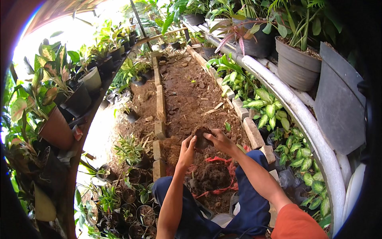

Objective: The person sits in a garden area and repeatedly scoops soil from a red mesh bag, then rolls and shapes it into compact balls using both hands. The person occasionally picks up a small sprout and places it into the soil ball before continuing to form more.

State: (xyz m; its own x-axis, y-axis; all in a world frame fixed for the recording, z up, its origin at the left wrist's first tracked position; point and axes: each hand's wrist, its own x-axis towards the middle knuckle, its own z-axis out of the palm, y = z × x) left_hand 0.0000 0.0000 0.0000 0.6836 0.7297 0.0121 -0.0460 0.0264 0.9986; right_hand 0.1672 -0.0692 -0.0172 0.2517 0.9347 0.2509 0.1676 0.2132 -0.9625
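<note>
Black in colour, a small nursery pot point(203, 142) with brown soil at its top is held up by both hands, just beyond the soil heap point(207, 175). The left hand point(188, 149) has its fingers bent around the left side of this pot, with its thumb upright against the wall. The right hand point(219, 140) holds the opposite side, its thumb laid across the near face. How the hidden fingertips are placed behind, I cannot tell.

Red plastic point(218, 159) lies in strips along the edges of the soil heap, and dark blue trousers point(250, 191) are on its two sides. To the left of the heap runs a line of bricks point(159, 169), which continues farther away as wooden beams point(160, 103). Left of this line grows a striped-leaf plant point(129, 149), and well apart from the heap, on the same side, a terracotta-coloured pot point(59, 127) is tilted on a shelf. To the right, beyond the heap, there are pale-leaved dieffenbachia plants point(268, 107), a whitish pipe point(286, 77) and a ribbed grey pot point(298, 65).
</note>
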